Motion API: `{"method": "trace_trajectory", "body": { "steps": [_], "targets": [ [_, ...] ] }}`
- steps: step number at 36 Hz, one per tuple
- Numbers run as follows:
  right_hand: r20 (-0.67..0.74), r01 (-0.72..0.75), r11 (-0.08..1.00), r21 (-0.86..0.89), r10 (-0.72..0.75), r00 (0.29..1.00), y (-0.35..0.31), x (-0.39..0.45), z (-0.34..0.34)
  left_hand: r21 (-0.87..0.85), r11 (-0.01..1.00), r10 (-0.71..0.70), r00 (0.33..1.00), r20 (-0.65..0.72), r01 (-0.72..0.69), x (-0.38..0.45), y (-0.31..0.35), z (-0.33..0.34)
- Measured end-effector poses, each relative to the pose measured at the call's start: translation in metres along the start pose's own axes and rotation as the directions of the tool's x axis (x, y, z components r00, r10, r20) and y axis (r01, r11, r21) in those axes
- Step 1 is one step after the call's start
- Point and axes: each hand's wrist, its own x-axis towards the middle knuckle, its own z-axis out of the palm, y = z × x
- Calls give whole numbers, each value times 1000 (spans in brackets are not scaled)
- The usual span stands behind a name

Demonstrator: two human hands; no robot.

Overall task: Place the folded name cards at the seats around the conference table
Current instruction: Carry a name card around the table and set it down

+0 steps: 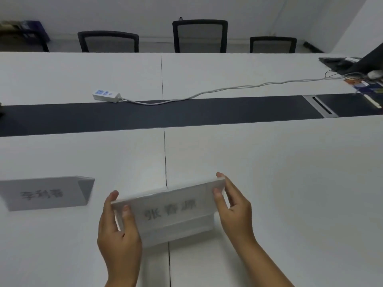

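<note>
Both hands pinch one folded card (170, 210) by its ends: the left hand (118, 230) at the left end, the right hand (234, 206) at the right, thumbs on the printed face (characters blurred). It is tilted over the near bench (269, 172). A second card (47, 192) stands on the bench to the left.

A single head-worn wide-angle camera looks forward and steeply down across the conference table (269, 162) from its near long side. Both hands, the left hand (118, 228) and the right hand (234, 208), sit close to the lens at the lower centre. The far edge, the chairs (200, 36) and the wall occupy the top. Straight lines bow near the borders.
</note>
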Motion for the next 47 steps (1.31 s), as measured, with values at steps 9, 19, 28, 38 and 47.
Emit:
{"method": "trace_trajectory", "body": {
  "steps": [9,19,28,38,47],
  "targets": [
    [-257,47,992,120,-14,966,-16,15,-91,-241,966,134,978,159,-93,-35,69,55],
    [-453,-112,980,163,175,874,69,42,-230,-126,988,149,718,680,-86,-111,84,189],
    [-318,-333,940,73,338,885,145,71,-242,73,997,-29,682,730,-35,-114,44,246],
    [-250,-356,923,143,382,890,173,112,-217,190,980,-83,750,656,-57,-92,18,267],
    [-221,-332,930,156,360,906,179,133,-212,124,992,-88,835,544,24,-78,11,274]
  ]
}}
